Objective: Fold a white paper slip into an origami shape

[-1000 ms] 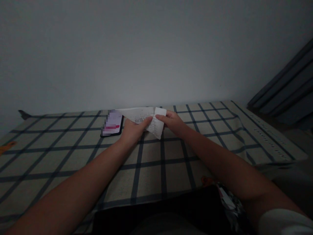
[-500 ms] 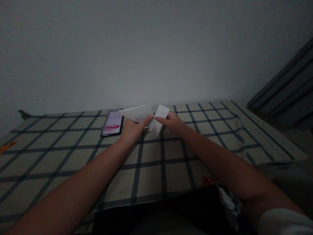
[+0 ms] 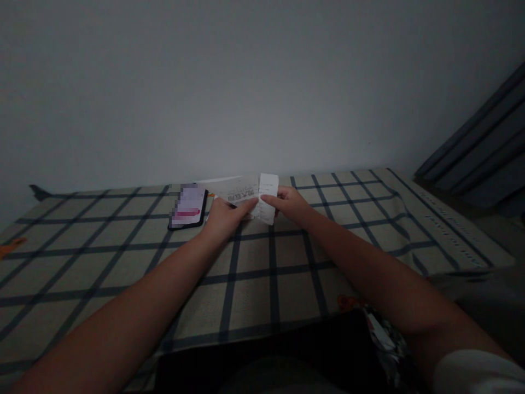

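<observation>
Between thumb and fingers, my left hand [image 3: 227, 214] grips a printed sheet of paper [image 3: 235, 189] that is folded and spreads to the left above the hand. My right hand [image 3: 289, 202] pinches a narrow white paper strip [image 3: 268, 185] with small print, upright at the sheet's right edge. Both thumbs almost meet there. Whether the strip is joined to the sheet I cannot tell. Just left of my left hand a phone [image 3: 188, 207] with a dark case lies face up, its lit screen partly pixelated.
A checked cloth [image 3: 254, 290] covers the table, with lettering along its right side. Behind it rises a pale wall [image 3: 262, 93]. Grey curtains [image 3: 484, 128] hang at the right. Orange patches show at the cloth's left edge and near my lap.
The strip in my right hand has turned from slanted to more upright and moved slightly left against the sheet. The sheet in my left hand has tilted and shows more of its print.
</observation>
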Demonstrator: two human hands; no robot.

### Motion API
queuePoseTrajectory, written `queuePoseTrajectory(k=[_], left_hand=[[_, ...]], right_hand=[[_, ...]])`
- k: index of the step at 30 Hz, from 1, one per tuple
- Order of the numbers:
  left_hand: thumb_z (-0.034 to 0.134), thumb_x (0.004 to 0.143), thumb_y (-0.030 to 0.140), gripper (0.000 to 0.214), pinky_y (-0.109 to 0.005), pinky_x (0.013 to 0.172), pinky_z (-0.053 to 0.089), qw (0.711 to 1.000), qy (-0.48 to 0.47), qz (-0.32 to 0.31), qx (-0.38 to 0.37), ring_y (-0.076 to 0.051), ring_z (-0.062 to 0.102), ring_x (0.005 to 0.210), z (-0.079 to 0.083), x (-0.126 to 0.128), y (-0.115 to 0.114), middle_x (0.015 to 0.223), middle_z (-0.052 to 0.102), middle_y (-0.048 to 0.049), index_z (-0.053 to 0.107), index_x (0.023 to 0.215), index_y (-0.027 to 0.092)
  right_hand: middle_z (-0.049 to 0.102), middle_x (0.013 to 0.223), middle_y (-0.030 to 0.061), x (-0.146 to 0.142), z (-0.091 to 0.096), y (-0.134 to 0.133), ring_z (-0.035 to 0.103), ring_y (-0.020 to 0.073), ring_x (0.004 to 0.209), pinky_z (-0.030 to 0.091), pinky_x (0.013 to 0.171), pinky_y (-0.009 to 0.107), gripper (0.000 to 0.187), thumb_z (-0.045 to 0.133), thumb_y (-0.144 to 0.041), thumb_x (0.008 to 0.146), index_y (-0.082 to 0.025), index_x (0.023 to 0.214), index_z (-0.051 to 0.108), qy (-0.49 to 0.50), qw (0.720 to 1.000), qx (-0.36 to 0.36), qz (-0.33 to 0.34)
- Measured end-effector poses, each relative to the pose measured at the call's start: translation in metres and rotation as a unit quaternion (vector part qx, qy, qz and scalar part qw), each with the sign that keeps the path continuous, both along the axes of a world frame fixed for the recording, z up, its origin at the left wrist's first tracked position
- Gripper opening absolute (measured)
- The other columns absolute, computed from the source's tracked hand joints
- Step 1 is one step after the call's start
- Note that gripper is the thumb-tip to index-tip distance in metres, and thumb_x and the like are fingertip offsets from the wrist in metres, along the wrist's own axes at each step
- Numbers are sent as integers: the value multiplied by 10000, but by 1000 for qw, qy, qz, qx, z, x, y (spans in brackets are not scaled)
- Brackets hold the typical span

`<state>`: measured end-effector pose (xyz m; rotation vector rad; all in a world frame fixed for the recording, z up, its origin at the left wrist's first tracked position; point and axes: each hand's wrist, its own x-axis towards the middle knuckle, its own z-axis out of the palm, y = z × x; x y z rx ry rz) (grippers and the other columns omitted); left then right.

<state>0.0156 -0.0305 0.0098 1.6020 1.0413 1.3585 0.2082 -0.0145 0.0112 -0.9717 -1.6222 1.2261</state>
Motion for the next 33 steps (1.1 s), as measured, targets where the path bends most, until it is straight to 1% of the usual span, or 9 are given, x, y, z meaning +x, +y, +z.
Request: queuePoseTrajectory(k=[5,9,13,17,20,22,26,30,33], left_hand=[[803,751,378,394,-479,1028,520,999,14,17,26,-308,707,1081,3,1,-2,1151,756,-136,758,1063,143],[788,766,410,396,-437,895,589,1000,-2,22,16,-300,727,1000,2,1,-2,1122,761,-133,745,1053,141],[785,761,449,418,-394,769,615,999,11,36,0,-284,739,879,-2,0,0,1038,774,-131,738,1031,133],[776,765,470,423,-371,724,615,999,18,39,2,-277,739,845,-1,-1,0,1021,775,-132,743,1015,131],[792,745,460,445,-386,754,617,1000,8,18,-4,-291,736,920,-1,-1,1,1100,762,-138,740,1058,147],[807,721,453,455,-411,784,617,999,12,6,-29,-303,733,951,-3,0,3,1109,759,-141,739,1062,160],[828,678,417,440,-458,848,604,998,20,10,-58,-332,724,1004,-9,-1,6,1106,758,-153,742,1025,161],[797,722,394,434,-478,973,549,999,41,9,-17,-327,692,1107,-8,-3,6,1178,741,-148,732,1085,164],[783,750,392,398,-476,1058,491,997,75,19,20,-314,679,1139,-6,-4,6,1189,739,-139,739,1075,166]], right_hand=[[708,796,67,0,-3,3,604,132,629,483,550,264,323,695,-416,799,-119,928,700,24,999,-25,-8],[691,779,49,-1,-7,5,570,109,588,465,524,240,360,686,-465,812,-131,949,700,25,999,-30,-26],[690,787,44,-2,-5,3,568,103,579,457,490,221,403,692,-509,806,-140,968,691,29,999,-20,0],[704,798,62,-2,-3,0,592,113,594,466,487,219,321,733,-425,775,-129,888,683,-18,1000,0,10],[711,802,73,-1,-4,1,581,111,578,473,501,234,287,698,-394,804,-119,885,688,-38,999,9,-19],[719,830,82,0,-5,2,584,117,585,480,514,249,294,688,-388,809,-116,922,695,-39,999,12,-32],[724,844,92,1,-5,2,628,153,665,502,563,272,323,695,-386,797,-116,974,711,-43,999,24,-18],[731,884,106,1,-4,1,653,174,720,518,594,289,419,703,-448,793,-110,1041,716,-42,998,46,-9],[738,913,110,0,-5,1,662,176,732,517,596,283,440,713,-466,779,-111,1038,724,-54,997,55,-7]])
